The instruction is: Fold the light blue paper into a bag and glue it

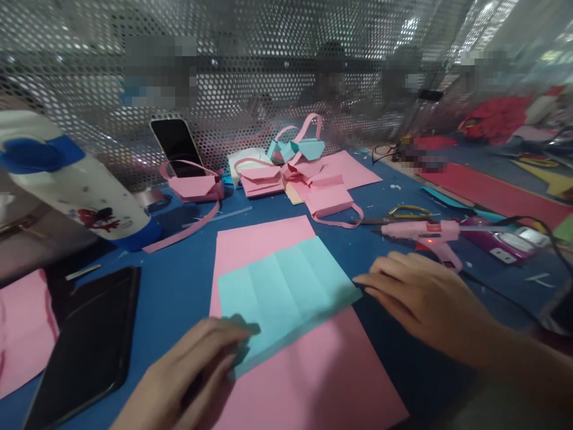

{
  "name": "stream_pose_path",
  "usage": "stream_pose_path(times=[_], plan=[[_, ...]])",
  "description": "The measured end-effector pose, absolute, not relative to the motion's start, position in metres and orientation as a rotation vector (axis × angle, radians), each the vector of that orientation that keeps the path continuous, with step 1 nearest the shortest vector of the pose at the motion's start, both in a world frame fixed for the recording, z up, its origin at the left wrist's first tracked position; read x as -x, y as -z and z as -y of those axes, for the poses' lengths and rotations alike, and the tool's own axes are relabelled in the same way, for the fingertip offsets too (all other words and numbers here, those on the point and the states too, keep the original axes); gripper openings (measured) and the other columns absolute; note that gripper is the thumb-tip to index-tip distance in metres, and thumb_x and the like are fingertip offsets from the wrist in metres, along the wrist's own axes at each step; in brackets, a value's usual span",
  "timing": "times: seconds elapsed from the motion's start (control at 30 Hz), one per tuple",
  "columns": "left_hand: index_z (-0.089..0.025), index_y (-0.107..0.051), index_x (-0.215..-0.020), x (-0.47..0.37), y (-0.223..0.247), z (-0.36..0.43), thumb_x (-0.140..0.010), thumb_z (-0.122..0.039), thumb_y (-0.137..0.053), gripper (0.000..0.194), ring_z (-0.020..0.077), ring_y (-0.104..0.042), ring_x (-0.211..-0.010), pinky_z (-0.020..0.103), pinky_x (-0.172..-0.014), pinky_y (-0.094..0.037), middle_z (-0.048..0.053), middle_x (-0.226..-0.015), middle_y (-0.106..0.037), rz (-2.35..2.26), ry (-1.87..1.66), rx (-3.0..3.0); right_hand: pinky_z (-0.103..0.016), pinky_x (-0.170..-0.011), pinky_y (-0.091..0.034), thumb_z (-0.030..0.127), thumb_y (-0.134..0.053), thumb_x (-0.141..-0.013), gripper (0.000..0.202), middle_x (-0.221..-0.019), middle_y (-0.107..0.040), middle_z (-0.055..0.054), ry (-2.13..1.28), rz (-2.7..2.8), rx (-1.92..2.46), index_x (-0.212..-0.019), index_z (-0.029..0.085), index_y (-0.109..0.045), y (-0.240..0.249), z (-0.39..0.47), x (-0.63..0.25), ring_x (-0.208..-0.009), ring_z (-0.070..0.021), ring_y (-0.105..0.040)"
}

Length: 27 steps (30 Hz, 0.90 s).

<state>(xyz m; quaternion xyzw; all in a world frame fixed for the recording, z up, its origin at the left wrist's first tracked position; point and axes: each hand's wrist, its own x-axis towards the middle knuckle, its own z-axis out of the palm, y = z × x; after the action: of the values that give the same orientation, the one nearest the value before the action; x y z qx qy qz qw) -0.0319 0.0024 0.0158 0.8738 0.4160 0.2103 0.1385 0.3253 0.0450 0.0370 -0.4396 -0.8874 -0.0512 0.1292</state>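
A light blue sheet of paper [282,292] with several parallel fold creases lies slantwise over a larger pink sheet [286,388]. Its near edge is turned up in a narrow strip. My left hand [192,364] grips the blue sheet's lower left corner, fingers over the top and the thumb partly hidden. At the opposite corner, my right hand [416,298] pinches the right end between thumb and forefinger. Beyond the right hand lies a pink glue gun [430,233] with a small red light lit.
Small pink paper bags [329,200] and a blue one [304,149] stand at the back near a perforated metal panel [250,36]. A white bottle [89,185], a black tray-like object [89,346] and a propped phone [176,143] are left. Scissors [407,212] and a purple power strip [496,239] lie right.
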Motion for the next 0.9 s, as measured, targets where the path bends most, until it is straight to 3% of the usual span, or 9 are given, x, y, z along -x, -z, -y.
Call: stream_pose_path(times=[0.1,0.27,0.57,0.9], plan=[[-0.024,-0.056,-0.107,0.026,-0.025,-0.009,-0.099,-0.021,-0.040,0.018,0.0153,-0.065,-0.090,0.020,-0.077,-0.053,0.002,-0.100,-0.067,-1.238,-0.527,-2.389,-0.032,-0.071,-0.036,0.026,-0.046,-0.098,0.018,-0.092,-0.062,-0.004,-0.211,2.563,1.257,-0.098,0.021,-0.064,-0.045,-0.058,-0.316,-0.082,-0.0199,-0.053],[-0.022,-0.054,-0.084,0.016,-0.030,-0.006,-0.101,-0.024,-0.037,0.024,0.0170,-0.055,-0.081,0.026,-0.070,-0.047,0.001,-0.089,-0.058,-1.231,-0.354,-2.385,-0.029,-0.075,-0.037,0.023,-0.053,-0.097,0.013,-0.087,-0.059,-0.001,-0.687,2.679,0.996,-0.085,0.019,-0.057,-0.037,-0.072,-0.301,-0.085,-0.0172,-0.051],[-0.020,-0.054,-0.079,0.017,-0.026,-0.006,-0.101,-0.021,-0.035,0.029,0.0179,-0.049,-0.073,0.030,-0.065,-0.037,0.001,-0.085,-0.054,-1.314,-0.330,-2.473,-0.030,-0.066,-0.031,0.027,-0.045,-0.100,0.026,-0.079,-0.050,-0.001,-0.407,2.822,0.986,-0.076,0.018,-0.048,-0.021,-0.078,-0.291,-0.074,-0.0172,-0.043],[-0.021,-0.056,-0.078,0.015,-0.019,-0.008,-0.098,-0.016,-0.039,0.027,0.0185,-0.045,-0.071,0.031,-0.062,-0.034,0.002,-0.082,-0.054,-1.314,-0.313,-2.591,-0.029,-0.065,-0.029,0.026,-0.046,-0.100,0.026,-0.078,-0.050,0.000,-0.389,2.785,0.994,-0.075,0.019,-0.049,-0.016,-0.079,-0.298,-0.073,-0.0169,-0.042]])
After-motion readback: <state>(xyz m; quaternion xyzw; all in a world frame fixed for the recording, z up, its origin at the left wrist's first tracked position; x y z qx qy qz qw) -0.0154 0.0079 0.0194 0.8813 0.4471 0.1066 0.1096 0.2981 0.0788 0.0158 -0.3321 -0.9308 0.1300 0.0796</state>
